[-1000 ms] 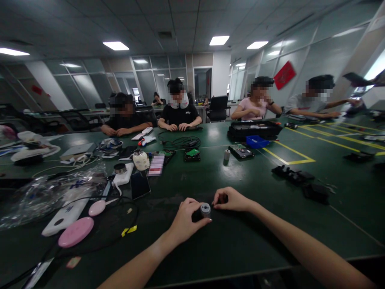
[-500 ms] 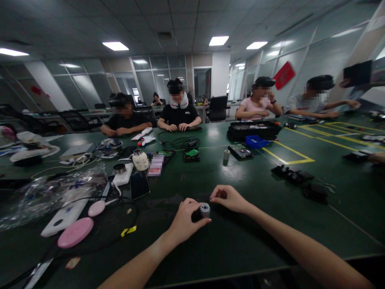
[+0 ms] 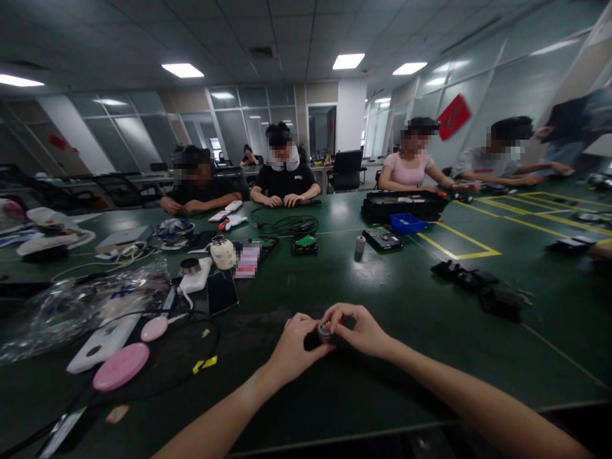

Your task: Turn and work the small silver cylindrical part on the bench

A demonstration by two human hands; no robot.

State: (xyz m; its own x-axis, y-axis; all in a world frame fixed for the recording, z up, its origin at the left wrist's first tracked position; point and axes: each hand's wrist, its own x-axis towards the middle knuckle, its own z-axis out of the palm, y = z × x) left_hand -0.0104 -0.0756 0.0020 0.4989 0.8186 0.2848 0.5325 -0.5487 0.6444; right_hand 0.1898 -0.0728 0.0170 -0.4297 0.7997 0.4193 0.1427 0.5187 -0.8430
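Observation:
A small grey metal cylinder (image 3: pixel 324 333) with a round top stands upright on the green table, near its front edge. Thumb and fingers of my left hand (image 3: pixel 292 347) are closed around its side. Over the top of the cylinder is my right hand (image 3: pixel 356 328), its fingertips pinched together at the rim. Whatever those fingertips hold is too small to make out, and they cover part of the top. A similar metal cylinder (image 3: pixel 359 245) stands farther back, beside an opened hard drive (image 3: pixel 384 239).
Left of my hands lie a dark phone (image 3: pixel 222 293), a pink oval case (image 3: pixel 121 366), a white device (image 3: pixel 102 344), cables and clear plastic wrap (image 3: pixel 86 306). Black parts (image 3: pixel 500 304) lie to the right. Behind them are a blue tray (image 3: pixel 408 223) and several people at the table.
My right hand has moved left and down onto the top of the metal cylinder. My left hand stays around it. Across the table, the person in pink has lowered a raised hand.

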